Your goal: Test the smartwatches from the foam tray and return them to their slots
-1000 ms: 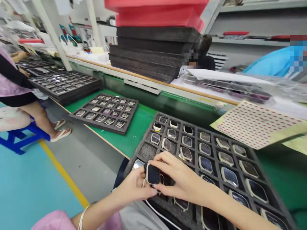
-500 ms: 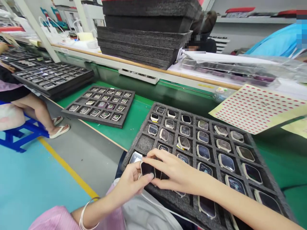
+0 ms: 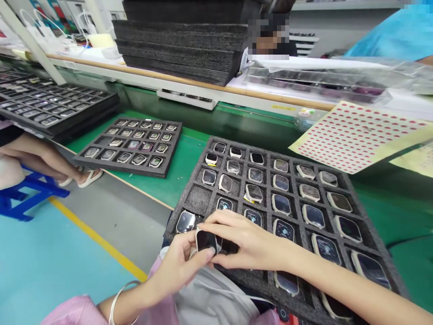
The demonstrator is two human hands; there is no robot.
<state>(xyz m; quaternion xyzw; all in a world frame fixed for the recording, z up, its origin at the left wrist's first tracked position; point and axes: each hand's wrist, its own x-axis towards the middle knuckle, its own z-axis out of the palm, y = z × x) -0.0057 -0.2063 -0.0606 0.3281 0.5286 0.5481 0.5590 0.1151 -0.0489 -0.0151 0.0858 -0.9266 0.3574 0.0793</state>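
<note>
Between my two hands is a smartwatch case point(image 3: 204, 240) with a dark screen and a pale frame, tilted up toward me. My left hand point(image 3: 189, 257) pinches it from the left, thumb on the lower screen. The fingers of my right hand point(image 3: 241, 239) close on its top and right edges. Both hands are over the near left corner of a grey foam tray point(image 3: 199, 199) whose compartments hold many similar watch cases. Just left of my fingers lies another watch case point(image 3: 186, 222) in its compartment. A white cable point(image 3: 233, 291) runs below my hands across my lap.
A second foam tray point(image 3: 158, 174) of watches lies on the green bench point(image 3: 184, 158), with stacked trays point(image 3: 57, 128) farther left. Tall black foam stacks point(image 3: 179, 49) stand on the shelf. A red-dotted sheet point(image 3: 358, 135) leans at right. A co-worker's legs point(image 3: 40, 158) and a blue stool point(image 3: 30, 194) are left.
The view has shifted slightly, so the trays appear farther left and higher. Both hands keep hold of the watch case, and the case beside my left fingers shows more fully.
</note>
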